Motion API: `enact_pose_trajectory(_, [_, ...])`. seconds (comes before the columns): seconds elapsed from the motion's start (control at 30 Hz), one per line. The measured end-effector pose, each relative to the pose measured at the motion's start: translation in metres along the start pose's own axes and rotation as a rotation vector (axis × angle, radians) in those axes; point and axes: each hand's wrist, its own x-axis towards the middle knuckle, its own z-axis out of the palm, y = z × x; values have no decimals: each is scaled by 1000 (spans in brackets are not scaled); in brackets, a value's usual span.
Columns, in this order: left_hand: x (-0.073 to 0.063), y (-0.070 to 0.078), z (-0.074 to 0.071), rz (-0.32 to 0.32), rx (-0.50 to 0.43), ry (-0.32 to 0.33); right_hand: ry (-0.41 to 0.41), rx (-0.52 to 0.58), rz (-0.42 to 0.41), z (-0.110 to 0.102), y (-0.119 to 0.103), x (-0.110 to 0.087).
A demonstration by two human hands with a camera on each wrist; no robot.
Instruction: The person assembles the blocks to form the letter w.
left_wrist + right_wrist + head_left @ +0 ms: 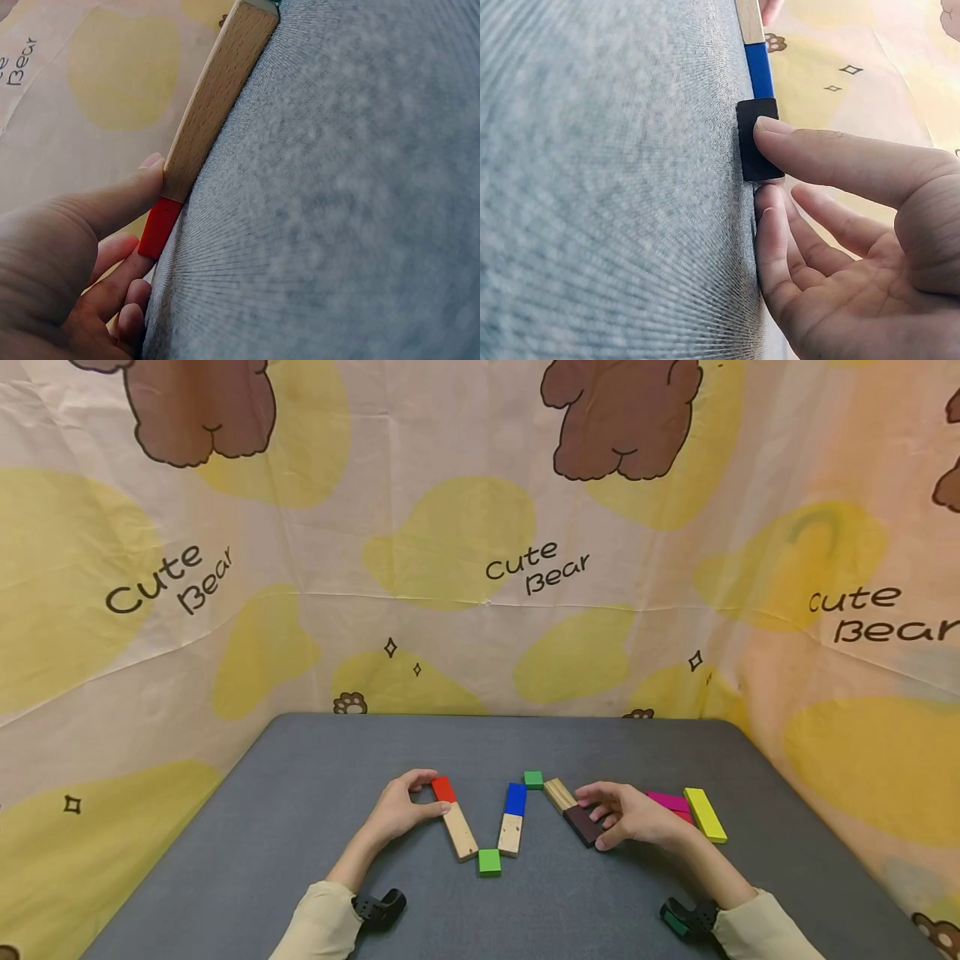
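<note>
Four long pieces and small green blocks form a zigzag on the grey table. At its left end my left hand [397, 808] holds a red-and-wood block [460, 833], forefinger at the red end and thumb along the side. My right hand [637, 814] holds a dark brown-and-wood block [582, 823], its thumb on the dark end [751, 142] and fingertips by the far side. Between these blocks slants a blue-and-wood block [512, 820]. One green block [490, 863] lies at the near corner; another green block [533, 780] sits at the far corner.
Right of my right hand lie a yellow bar [705, 815] and a magenta block [670, 800], partly hidden by the hand. The grey table [337, 739] meets a bear-print cloth [450, 635] at its back and sides.
</note>
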Motion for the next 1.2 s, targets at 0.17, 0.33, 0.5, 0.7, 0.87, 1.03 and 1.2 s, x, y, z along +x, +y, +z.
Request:
enact_pose_trajectory(0.17, [-1,0,-1,-1,7,-4,1,-1,-3,1,0,-1])
enact_pose_trajectory(0.33, [-1,-1,-3,1,14,5,-12,-7,-39,1,-2,1])
enact_pose_trajectory(0.5, [0,-1,-2,18,14,-3,-12,-7,-40,0,-1,0])
enact_pose_trajectory(0.7, [0,-1,0,4,13,-5,-12,-8,-27,-1,1,0])
enact_pose_trajectory(0.87, [0,-2,-1,7,11,-2,-17,-6,-29,-1,2,1])
enact_pose_trajectory(1.03, [1,-3,0,-4,8,1,-28,-8,-51,-6,2,-1])
enact_pose_trajectory(1.2, [1,-3,0,-4,10,2,8,-54,-114,-22,0,-9])
